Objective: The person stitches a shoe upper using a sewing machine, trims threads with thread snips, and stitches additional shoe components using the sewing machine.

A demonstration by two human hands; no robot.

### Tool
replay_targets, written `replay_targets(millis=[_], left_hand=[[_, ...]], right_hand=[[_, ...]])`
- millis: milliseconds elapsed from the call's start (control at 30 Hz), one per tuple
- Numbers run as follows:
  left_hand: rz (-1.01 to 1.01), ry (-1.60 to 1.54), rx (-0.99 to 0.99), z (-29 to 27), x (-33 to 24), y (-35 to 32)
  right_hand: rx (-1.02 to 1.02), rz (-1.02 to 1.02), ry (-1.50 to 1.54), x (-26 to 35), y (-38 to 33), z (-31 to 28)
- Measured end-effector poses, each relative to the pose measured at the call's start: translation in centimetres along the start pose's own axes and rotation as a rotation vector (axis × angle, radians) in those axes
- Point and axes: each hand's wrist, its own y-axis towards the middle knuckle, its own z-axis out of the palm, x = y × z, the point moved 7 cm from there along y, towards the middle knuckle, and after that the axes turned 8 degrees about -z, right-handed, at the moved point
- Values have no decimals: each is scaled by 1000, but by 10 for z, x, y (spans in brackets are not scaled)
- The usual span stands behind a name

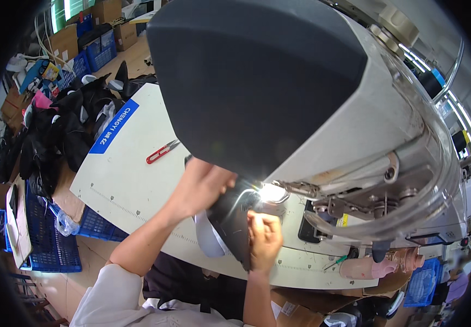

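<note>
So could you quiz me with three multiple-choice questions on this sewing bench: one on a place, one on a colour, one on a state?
1. Where do the thread snips lie?
A. on the white table, left of the machine
B. in a blue crate
C. in a hand

2. What colour are the snips' handles?
A. green
B. red
C. yellow

3. What is the state of the machine's work lamp?
A. off
B. covered
C. lit

Answers: 1 A, they rest on the white table; 2 B, the handles are red; 3 C, it glares above the dark shoe upper held by the left hand and right hand.
</note>
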Motion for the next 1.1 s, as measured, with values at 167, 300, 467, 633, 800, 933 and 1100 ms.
replay_targets(millis=[167,300,467,633,800,933,1100], left_hand=[[218,-44,86,-9,-17,-19],[317,570,106,8,-38,-35],[697,923,102,27,-46,-55],[739,947,-9,28,-21,-45],[758,934,-242,35,-10,-40],[544,927,-130,36,10,-32],[599,805,-243,34,29,-34]], right_hand=[[356,560,300,-24,-21,37],[366,646,308,51,-28,45],[611,632,139,78,-21,30],[613,561,-30,76,-20,35],[592,442,-72,62,-18,32],[614,410,-71,65,-15,31],[610,463,-53,68,-17,33]])
